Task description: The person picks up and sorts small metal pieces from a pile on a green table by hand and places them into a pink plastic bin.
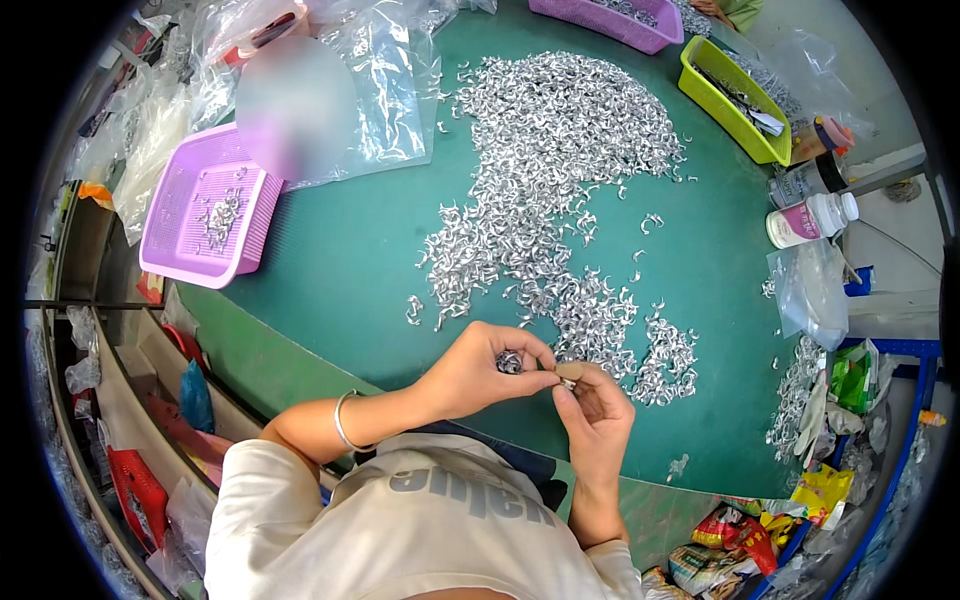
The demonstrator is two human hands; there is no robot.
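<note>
Room: cluttered; a blue frame (927,400) stands right of the green worktop (345,300). On its left edge sits a purple basket (255,235) with a few loose pieces (222,222) inside; a green basket (722,118) is far right. A heap of curved metal pieces (570,120) runs from the far middle to just beyond the hands. The left hand (472,372) curls round a handful (509,362); its fingertips meet those of the right hand (598,412), which pinch a small piece (567,383), partly hidden. Judgement: a light fingertip pinch, the handful tucked deep and hands low over the worktop should limit drops.
</note>
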